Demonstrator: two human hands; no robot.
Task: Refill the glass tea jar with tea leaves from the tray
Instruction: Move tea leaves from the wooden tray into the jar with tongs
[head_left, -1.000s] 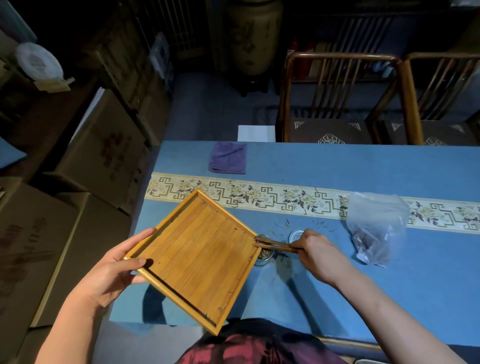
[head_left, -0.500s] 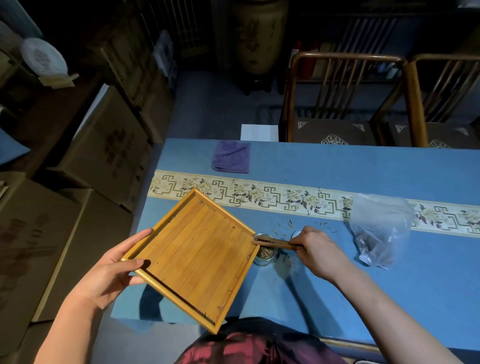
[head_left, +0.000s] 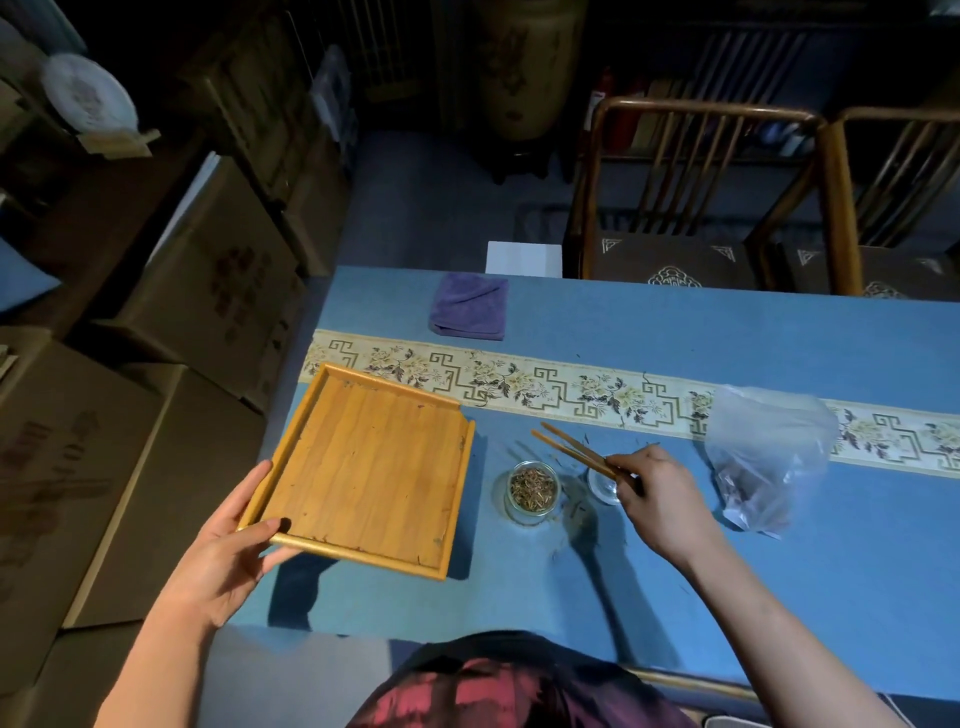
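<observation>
The square bamboo tray (head_left: 363, 467) lies almost flat over the table's left end, only a few leaf specks on it. My left hand (head_left: 228, 551) grips its near left corner. A small open glass tea jar (head_left: 532, 491) holding brown tea leaves stands just right of the tray. My right hand (head_left: 649, 493) holds wooden tongs (head_left: 576, 451) whose tips point up-left, above and to the right of the jar. The jar's glass lid (head_left: 601, 486) lies partly hidden under that hand. Loose leaves are scattered on the cloth around the jar.
A clear plastic bag (head_left: 763, 457) with dark tea lies at the right. A folded purple cloth (head_left: 467, 306) sits at the far edge of the blue table (head_left: 727, 338). Two wooden chairs (head_left: 691, 197) stand behind; cardboard boxes (head_left: 197, 291) line the left.
The tray has swung away from over the jar to the left and levelled out. The jar now shows fully. My right hand has lifted the tongs off the tray's corner and drawn back to the right.
</observation>
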